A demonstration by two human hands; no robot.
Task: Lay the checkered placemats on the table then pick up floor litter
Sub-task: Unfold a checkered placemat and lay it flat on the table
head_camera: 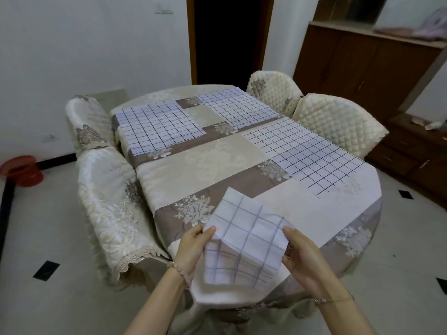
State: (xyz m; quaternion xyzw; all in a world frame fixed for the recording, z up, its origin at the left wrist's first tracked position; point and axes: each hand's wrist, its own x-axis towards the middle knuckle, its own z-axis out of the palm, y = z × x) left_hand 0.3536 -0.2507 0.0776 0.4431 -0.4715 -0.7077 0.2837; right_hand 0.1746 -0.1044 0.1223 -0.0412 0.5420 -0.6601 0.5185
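Three white placemats with dark grid lines lie flat on the table [212, 163]: one at the far left [157, 128], one at the far right [238, 108], one along the right side [307, 155]. A fourth checkered placemat [246, 240], still folded, is held over the table's near edge. My left hand [191, 247] pinches its left edge with thumb on top. My right hand [302, 252] pinches its right edge the same way.
Four chairs with cream quilted or lace covers stand round the table, two on the left [113, 204] and two on the right [338, 124]. A brown cabinet [367, 68] lines the right wall. A red basin [21, 169] sits on the floor at the far left. A dark doorway is behind.
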